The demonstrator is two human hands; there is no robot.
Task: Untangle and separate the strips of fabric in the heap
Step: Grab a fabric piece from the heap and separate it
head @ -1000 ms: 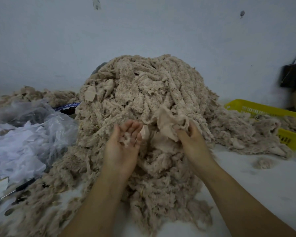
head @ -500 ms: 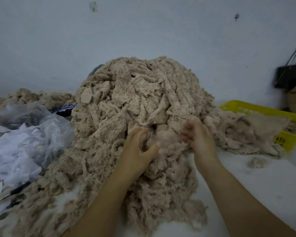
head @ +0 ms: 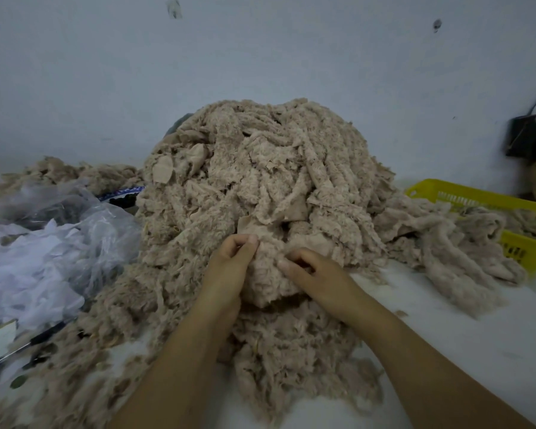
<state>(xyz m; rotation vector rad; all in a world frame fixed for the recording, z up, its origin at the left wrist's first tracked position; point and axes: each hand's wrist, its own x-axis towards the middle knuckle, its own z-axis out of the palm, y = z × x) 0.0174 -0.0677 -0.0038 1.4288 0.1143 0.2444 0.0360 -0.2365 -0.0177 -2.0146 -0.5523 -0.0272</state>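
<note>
A big heap [head: 260, 181] of beige, fuzzy fabric strips sits in the middle of the white tabletop [head: 446, 351], piled high against the pale wall [head: 260, 57] and spreading forward toward the near edge. Both hands work at its front face, side by side. The left hand [head: 229, 270] has its fingers [head: 248, 241] curled in, pinching the top of a fluffy clump [head: 268, 277] that bulges out of the heap. The right hand [head: 319, 277] is just beside it, its fingers [head: 294, 254] bent and its thumb pressed onto the same clump, so the fabric is gripped between the two hands. The clump is not clear of the pile (its upper and lower edges run into the strips around it). To the right, a looser trail of strips [head: 446, 243] runs out from the heap and lies over the near rim of a yellow basket [head: 477, 198], with more beige fabric inside it. A dark bag [head: 529, 137] hangs on the wall above the basket. On the left, a clear plastic bag [head: 84, 224] holds white scraps, and a smaller pile [head: 68, 174] of the same beige fabric lies behind it by the wall. A thin tool with a dark handle [head: 37, 337] lies at the lower left, partly under stray strips.
</note>
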